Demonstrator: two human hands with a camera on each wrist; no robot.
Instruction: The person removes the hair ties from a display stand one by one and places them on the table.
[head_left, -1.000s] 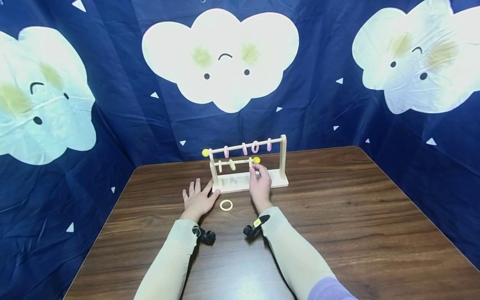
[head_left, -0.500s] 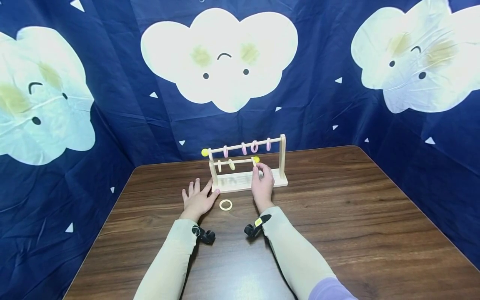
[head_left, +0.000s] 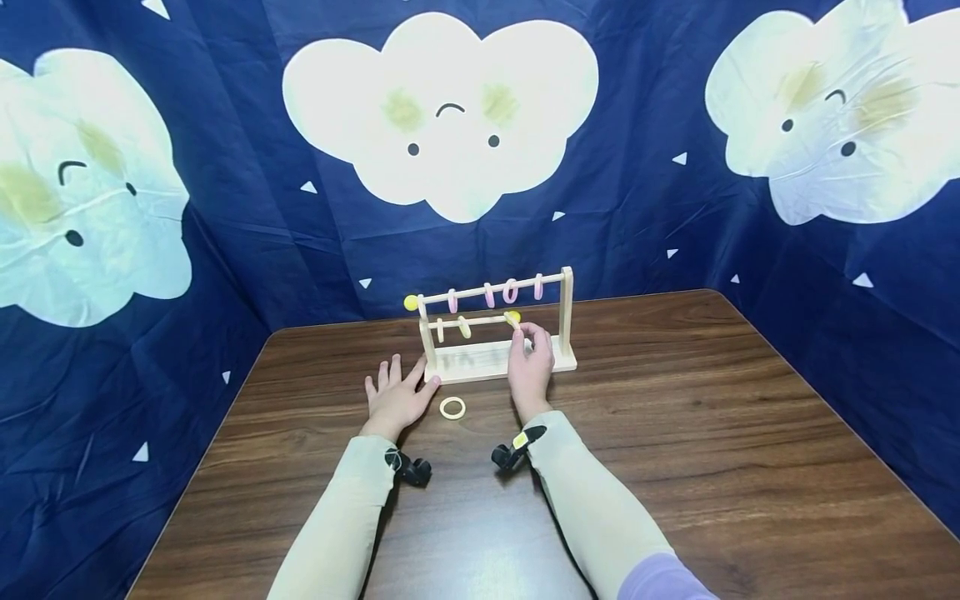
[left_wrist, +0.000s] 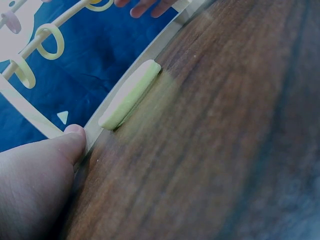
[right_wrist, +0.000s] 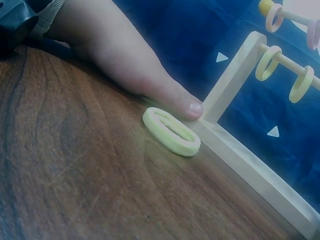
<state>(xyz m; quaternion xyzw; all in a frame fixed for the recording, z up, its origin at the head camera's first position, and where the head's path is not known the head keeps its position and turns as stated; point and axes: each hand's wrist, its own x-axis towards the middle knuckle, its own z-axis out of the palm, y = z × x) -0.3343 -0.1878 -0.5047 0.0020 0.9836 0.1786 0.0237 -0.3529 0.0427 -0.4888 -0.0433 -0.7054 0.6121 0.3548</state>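
Note:
A wooden stand (head_left: pixel 471 367) carries two rods one above the other. My right hand (head_left: pixel 531 371) pinches a pale yellow ring (head_left: pixel 513 321) at the free end of the lower rod, over the yellow end ball. Its fingertips show at the top of the left wrist view. My left hand (head_left: pixel 396 406) lies flat with fingers spread, thumb (left_wrist: pixel 75 137) against the left end of the stand's base. Another yellow ring (head_left: pixel 452 408) lies flat on the table between my hands. Two more yellow rings (right_wrist: pixel 269 63) hang on the lower rod near its left post.
Several pink rings (head_left: pixel 510 291) hang from the upper rod, which has a yellow ball (head_left: pixel 411 303) at its left end. A blue cloth with white clouds (head_left: pixel 442 117) stands behind the brown wooden table (head_left: pixel 720 433).
My right hand has moved right along the lower rod, bringing the pinched yellow ring from just inside the end ball onto it. My left hand stays in place.

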